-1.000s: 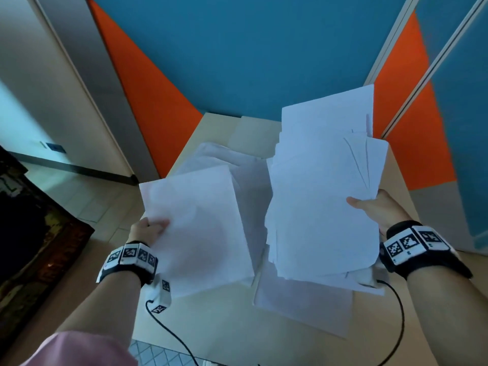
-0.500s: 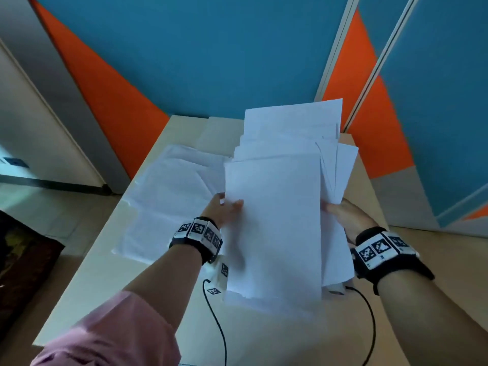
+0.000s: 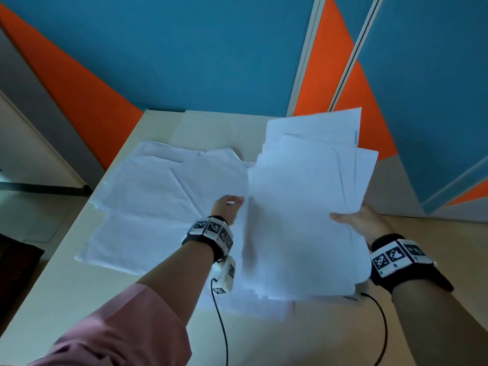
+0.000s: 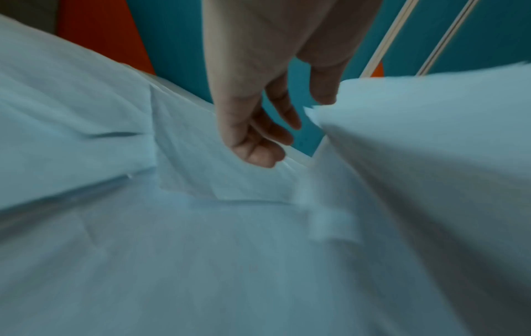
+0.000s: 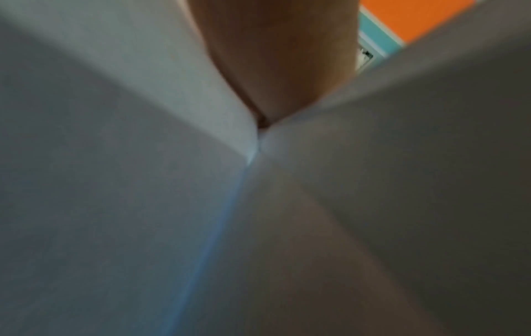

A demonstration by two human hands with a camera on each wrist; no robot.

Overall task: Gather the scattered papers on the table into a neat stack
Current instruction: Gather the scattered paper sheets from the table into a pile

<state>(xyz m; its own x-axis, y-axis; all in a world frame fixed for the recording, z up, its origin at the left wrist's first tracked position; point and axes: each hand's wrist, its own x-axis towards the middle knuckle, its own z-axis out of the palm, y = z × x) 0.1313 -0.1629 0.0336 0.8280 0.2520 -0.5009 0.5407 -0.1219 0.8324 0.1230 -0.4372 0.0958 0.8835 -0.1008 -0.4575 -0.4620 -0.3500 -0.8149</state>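
Note:
My right hand (image 3: 355, 223) grips an uneven stack of white papers (image 3: 303, 207) at its right edge, thumb on top, and holds it tilted above the table (image 3: 66, 291). The sheets fan out at the far end. In the right wrist view, the hand (image 5: 273, 68) is nearly buried in the papers (image 5: 115, 181). My left hand (image 3: 229, 207) hovers just left of the stack's edge with loose fingers, holding nothing. Beneath it several loose sheets (image 3: 158, 204) lie overlapping on the table's left half. The left wrist view shows the hand (image 4: 258, 127) above those sheets (image 4: 201, 250).
A blue and orange wall (image 3: 211, 62) stands right behind the table's far edge. Floor drops away left (image 3: 31, 215) and right of the table. Black cables (image 3: 221, 328) trail from both wrist cameras across the near tabletop. More sheets (image 3: 250, 307) lie under the held stack.
My left hand carried a sheet from the left onto the stack, then let go. It now hangs beside the stack's left edge. The right hand kept its hold.

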